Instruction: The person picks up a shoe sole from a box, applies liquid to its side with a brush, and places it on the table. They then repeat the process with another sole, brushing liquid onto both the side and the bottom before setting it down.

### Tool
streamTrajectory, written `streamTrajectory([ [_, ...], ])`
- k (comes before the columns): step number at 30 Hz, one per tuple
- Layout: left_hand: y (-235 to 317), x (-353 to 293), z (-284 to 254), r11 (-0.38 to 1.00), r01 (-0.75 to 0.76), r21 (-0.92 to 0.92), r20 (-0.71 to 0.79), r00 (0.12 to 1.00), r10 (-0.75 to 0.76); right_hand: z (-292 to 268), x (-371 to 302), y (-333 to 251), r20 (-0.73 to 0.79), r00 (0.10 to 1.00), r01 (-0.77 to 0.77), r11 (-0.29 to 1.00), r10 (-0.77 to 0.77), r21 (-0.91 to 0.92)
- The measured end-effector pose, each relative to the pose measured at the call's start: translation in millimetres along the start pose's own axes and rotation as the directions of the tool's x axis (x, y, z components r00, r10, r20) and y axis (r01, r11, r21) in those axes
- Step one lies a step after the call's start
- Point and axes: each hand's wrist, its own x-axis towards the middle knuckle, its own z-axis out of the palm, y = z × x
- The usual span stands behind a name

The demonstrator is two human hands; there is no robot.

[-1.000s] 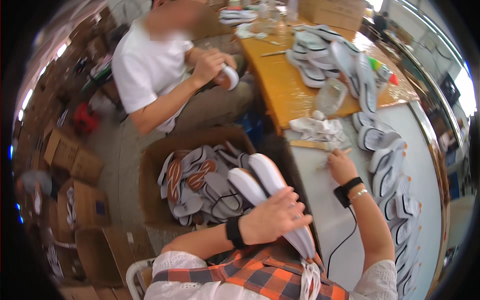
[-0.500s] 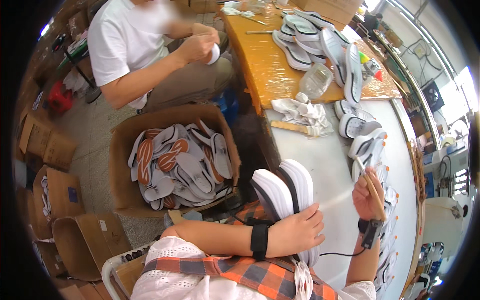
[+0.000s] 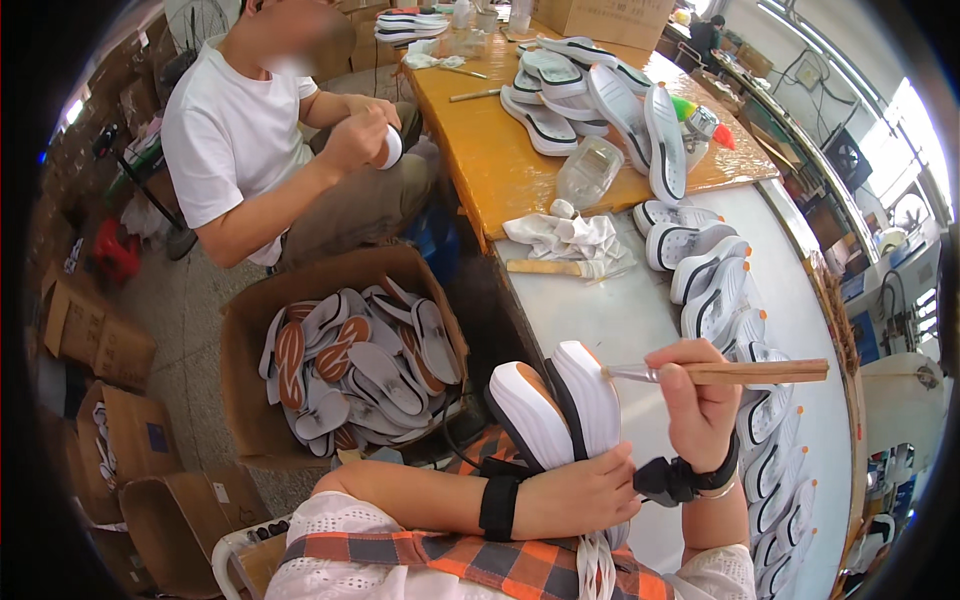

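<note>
My left hand is closed around a pair of shoe soles held upright side by side in front of me, their lower ends partly hidden by the hand. The left sole and the right sole have white ridged sidewalls with black edging and some orange-brown at the top. Between the fingers of my right hand is a wooden-handled brush, lying nearly level. Its bristle tip meets the upper right edge of the right sole.
Finished-looking white soles line the right side of the pale tabletop. A cloth, another brush and a plastic bottle lie ahead. A carton full of soles stands left, near a seated co-worker handling a sole.
My right hand has swung the brush left and turned it level, bringing its tip to the right sole. The pair is tilted slightly more to the left. The whole view has shifted a little.
</note>
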Motion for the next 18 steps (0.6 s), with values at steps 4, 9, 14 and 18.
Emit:
streamTrajectory([
  [4, 0, -3, -2, 0.999, 0.008, 0.047, -0.038, 0.999, -0.006, -2, 2, -8, 0.277, 0.952, 0.171, 0.977, -0.13, -0.129],
  [9, 6, 1, 3, 1.0, -0.002, -0.027, 0.006, 1.0, 0.002, 4, 5, -10, 0.232, 0.952, 0.259, 0.93, -0.201, -0.259],
  [14, 4, 0, 11, 0.999, 0.031, -0.017, 0.017, 0.999, -0.031, -3, -9, -3, 0.324, 0.935, 0.223, 0.949, -0.144, -0.222],
  [18, 8, -1, 6, 0.998, 0.047, -0.046, 0.021, 0.999, -0.046, 2, -5, -4, 0.208, 0.959, 0.244, 0.939, -0.195, -0.244],
])
